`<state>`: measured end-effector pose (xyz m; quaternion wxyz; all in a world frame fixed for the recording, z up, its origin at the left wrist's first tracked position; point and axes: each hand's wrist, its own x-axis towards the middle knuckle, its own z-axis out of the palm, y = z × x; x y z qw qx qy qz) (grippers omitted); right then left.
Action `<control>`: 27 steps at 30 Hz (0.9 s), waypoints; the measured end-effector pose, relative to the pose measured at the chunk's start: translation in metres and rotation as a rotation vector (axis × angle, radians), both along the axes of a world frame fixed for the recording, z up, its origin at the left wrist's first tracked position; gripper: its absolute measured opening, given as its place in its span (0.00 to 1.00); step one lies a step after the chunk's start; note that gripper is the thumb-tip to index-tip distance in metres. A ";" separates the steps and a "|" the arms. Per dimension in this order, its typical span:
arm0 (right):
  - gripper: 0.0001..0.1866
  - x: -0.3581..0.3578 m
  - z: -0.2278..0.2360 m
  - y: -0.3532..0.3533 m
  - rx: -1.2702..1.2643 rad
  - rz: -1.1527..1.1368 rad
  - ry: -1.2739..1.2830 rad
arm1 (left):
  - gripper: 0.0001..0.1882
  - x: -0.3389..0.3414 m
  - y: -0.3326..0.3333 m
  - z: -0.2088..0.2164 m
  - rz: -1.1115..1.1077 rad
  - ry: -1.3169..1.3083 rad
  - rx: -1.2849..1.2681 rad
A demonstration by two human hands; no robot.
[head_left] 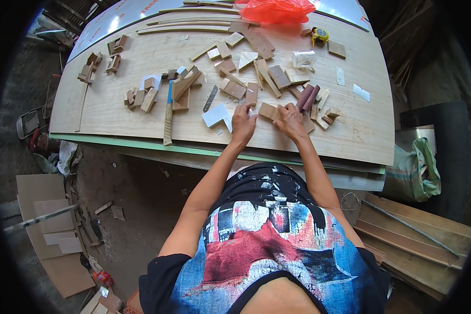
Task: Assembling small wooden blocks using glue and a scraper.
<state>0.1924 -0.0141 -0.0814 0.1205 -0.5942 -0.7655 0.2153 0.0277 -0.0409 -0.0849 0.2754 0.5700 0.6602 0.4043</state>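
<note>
Near the front edge of the worktable, my right hand [292, 123] has its fingers closed on the right end of a small light-brown wooden block [268, 111]. To its left, my left hand [243, 125] is curled, fingertips together beside a bit of white; what it pinches, if anything, is too small to make out. A reddish-brown wooden block [251, 94] lies just beyond my left fingers, and an L-shaped white piece [215, 115] rests to their left. Two dark-red rolls [307, 98] lie beyond my right hand, among small wood offcuts [327, 118].
A hammer [168, 112] and a dark metal strip [210, 98] lie to the left. Small wooden assemblies [113, 63] stand farther left. Toward the back are a clear jar [303, 59], a yellow tape measure [320, 35], a red plastic bag [276, 10] and long wood strips [186, 28].
</note>
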 end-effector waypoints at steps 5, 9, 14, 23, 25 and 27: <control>0.31 -0.002 0.009 -0.002 0.016 0.017 0.014 | 0.27 0.000 -0.002 -0.001 -0.122 0.308 0.072; 0.27 -0.008 0.006 -0.002 0.092 0.021 0.023 | 0.28 0.004 0.003 -0.001 -0.231 0.446 0.147; 0.25 -0.004 -0.007 0.005 0.187 0.055 0.049 | 0.26 0.014 0.018 -0.004 -0.293 0.526 0.212; 0.15 -0.009 -0.009 0.006 0.450 -0.009 0.188 | 0.21 0.019 0.024 -0.010 -0.340 0.645 0.108; 0.13 -0.008 -0.005 0.010 0.555 -0.042 0.198 | 0.21 0.019 0.024 -0.009 -0.339 0.641 0.104; 0.11 -0.009 -0.006 0.010 0.534 -0.046 0.212 | 0.21 0.021 0.025 -0.010 -0.326 0.658 0.111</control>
